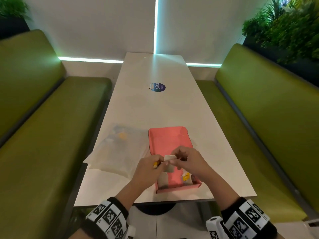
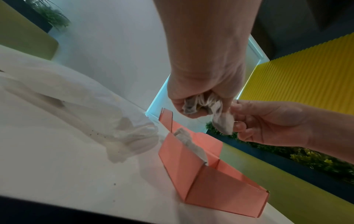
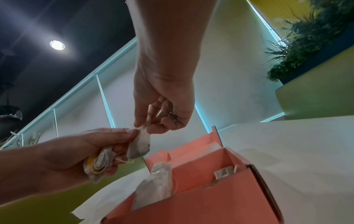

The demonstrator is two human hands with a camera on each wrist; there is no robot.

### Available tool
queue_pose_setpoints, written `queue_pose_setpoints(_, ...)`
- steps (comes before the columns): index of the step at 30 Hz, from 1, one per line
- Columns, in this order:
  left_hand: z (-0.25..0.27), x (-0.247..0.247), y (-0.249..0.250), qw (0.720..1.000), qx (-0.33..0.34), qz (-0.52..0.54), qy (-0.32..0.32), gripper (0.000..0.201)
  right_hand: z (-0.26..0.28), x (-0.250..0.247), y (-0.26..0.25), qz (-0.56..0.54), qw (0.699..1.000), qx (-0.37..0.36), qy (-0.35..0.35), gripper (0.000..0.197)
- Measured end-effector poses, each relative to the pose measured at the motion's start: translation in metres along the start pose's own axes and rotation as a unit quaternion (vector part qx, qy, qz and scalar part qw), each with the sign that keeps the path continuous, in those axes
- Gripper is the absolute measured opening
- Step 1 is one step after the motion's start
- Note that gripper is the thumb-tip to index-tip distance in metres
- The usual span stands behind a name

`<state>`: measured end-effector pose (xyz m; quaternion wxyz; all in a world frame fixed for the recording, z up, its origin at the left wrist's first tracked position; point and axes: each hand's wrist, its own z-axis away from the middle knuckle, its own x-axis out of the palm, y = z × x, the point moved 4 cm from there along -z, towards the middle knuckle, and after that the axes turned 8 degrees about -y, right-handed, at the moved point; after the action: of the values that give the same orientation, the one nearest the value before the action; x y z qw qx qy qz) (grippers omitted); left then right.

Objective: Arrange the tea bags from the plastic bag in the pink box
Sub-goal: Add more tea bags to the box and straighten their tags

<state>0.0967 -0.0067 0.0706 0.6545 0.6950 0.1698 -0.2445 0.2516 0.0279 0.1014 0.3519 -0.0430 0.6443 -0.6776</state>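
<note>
Where the two green bench seats point(image 1: 43, 144) face each other, a long white table point(image 1: 155, 107) runs between them toward a white wall crossed by pale blue light strips point(image 1: 156, 25). Item: round blue sticker point(image 1: 157, 87), mid-table, well beyond the fingers. Item: leafy plants in dark planters point(image 1: 284, 28), behind the bench backs at both far corners. Item: dark ceiling with one round lamp point(image 3: 57, 44), seen from the right wrist view.

Item: pink box point(image 1: 170, 140), cardboard, open, lid flap laid back away from the person; it sits directly under both hands. Two tea bags stand inside its near end, one at the left wall point(image 3: 155, 188), one with a yellow tag at the right point(image 1: 187, 178).

Item: plastic bag point(image 1: 117, 149), clear and crumpled, flat on the table just left of the box and of the left fingers; something yellow shows through its far part.

Item: left hand point(image 1: 149, 167), fingers curled round a bunch of tea bags point(image 3: 99, 165) with yellow tags and strings.

Item: right hand point(image 1: 187, 161), thumb and fingertips pinching the top of a single tea bag point(image 3: 138, 146), a pale paper pouch with dark contents, hanging between the two hands above the box; the left fingertips touch it too.
</note>
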Motion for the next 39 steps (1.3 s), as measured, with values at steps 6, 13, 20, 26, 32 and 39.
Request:
queue_pose_setpoints(6, 0.002, -0.004, -0.011, 0.999, -0.006, 0.049, 0.021, 0.034, -0.005, -0.030, -0.003, 0.019, 0.976, -0.017, 0.215, 0.013)
queue_pose_setpoints(13, 0.006, -0.005, -0.015, 0.997, 0.003, 0.082, 0.007, 0.046, -0.003, -0.009, 0.000, 0.096, 0.994, 0.047, 0.000, 0.007)
queue_pose_setpoints(20, 0.008, 0.005, -0.017, 1.000, -0.006, 0.018, -0.023, 0.021, 0.000, 0.007, 0.000, -0.023, 0.999, 0.039, -0.025, 0.008)
queue_pose_setpoints(26, 0.008, 0.004, -0.017, 1.000, -0.002, -0.013, 0.004, 0.018, -0.001, 0.008, 0.001, 0.072, 0.997, -0.016, -0.028, 0.012)
queue_pose_setpoints(32, 0.016, 0.000, -0.027, 0.996, -0.053, -0.053, 0.047, 0.030, -0.015, -0.008, 0.000, 0.151, 0.988, 0.000, 0.032, 0.013)
queue_pose_setpoints(39, 0.021, 0.005, -0.039, 0.991, -0.110, -0.078, -0.022, 0.066, -0.033, -0.005, 0.015, 0.359, 0.931, 0.064, -0.017, 0.010)
